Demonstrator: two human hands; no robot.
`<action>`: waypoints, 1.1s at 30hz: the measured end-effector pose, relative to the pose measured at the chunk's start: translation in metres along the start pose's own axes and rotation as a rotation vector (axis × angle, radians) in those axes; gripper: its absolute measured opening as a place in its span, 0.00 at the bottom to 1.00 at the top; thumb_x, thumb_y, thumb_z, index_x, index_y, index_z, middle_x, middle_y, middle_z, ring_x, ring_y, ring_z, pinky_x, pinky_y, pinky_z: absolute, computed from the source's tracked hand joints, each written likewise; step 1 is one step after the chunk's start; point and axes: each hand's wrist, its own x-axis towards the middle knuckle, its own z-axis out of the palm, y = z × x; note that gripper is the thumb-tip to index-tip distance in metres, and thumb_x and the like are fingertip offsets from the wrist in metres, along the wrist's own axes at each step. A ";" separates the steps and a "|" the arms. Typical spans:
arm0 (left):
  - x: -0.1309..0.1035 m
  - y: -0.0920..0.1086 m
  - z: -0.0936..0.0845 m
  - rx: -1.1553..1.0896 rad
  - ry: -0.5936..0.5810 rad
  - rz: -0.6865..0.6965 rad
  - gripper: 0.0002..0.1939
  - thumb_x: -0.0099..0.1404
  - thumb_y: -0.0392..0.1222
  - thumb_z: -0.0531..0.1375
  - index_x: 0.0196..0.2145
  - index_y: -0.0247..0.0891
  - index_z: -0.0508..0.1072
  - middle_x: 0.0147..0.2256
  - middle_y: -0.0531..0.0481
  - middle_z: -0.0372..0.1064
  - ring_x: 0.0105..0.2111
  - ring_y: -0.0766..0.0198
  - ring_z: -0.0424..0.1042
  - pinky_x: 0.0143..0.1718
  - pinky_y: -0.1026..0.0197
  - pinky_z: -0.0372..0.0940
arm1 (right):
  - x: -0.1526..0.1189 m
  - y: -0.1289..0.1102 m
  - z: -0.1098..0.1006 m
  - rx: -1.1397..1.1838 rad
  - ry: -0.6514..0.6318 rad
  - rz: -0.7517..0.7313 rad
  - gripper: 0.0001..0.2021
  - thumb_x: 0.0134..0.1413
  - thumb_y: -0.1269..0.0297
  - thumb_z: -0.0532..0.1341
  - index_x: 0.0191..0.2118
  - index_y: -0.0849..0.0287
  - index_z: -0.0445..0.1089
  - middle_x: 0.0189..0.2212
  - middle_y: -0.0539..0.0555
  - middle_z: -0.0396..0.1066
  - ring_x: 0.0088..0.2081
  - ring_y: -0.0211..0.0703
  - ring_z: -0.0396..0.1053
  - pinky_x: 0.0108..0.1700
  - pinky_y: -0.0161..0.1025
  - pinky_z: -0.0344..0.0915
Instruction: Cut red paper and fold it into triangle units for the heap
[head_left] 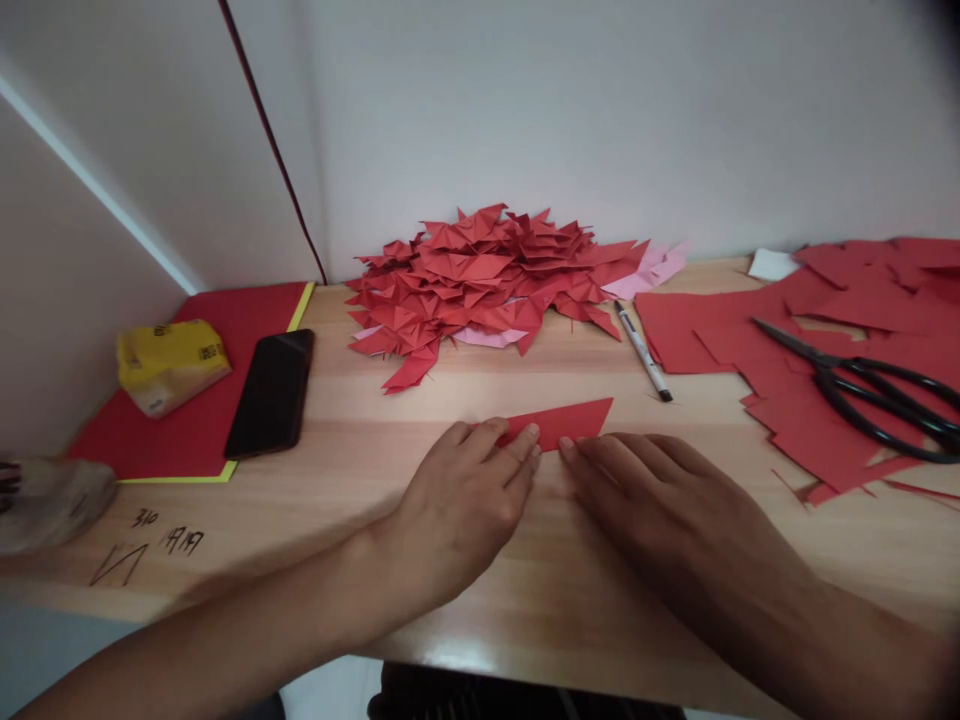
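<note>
A folded strip of red paper (pixel 564 424) lies flat on the wooden table, its right end slanting to a point. My left hand (pixel 469 495) is closed over the strip's left end, fingers bent and thumb tip on the paper. My right hand (pixel 660 495) lies palm down with its fingers stretched out. Its fingertips touch the strip's lower edge, and the rest of that hand rests on the table. Part of the paper is hidden under my left fingers.
Folded red and pink paper pieces (pixel 480 280) are heaped by the wall. A marker (pixel 642 350) lies right of them. Black-handled scissors (pixel 862 385) rest on red sheets (pixel 810 430). At left are a phone (pixel 271 392), a yellow packet (pixel 172 365) and a red sheet stack (pixel 157 440).
</note>
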 end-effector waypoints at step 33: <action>-0.025 0.011 0.005 -0.135 0.149 -0.179 0.15 0.68 0.37 0.55 0.49 0.37 0.75 0.53 0.47 0.73 0.52 0.53 0.68 0.50 0.49 0.65 | -0.018 -0.012 0.015 -0.063 -0.027 0.119 0.25 0.66 0.58 0.51 0.54 0.76 0.70 0.52 0.69 0.73 0.54 0.57 0.71 0.62 0.55 0.57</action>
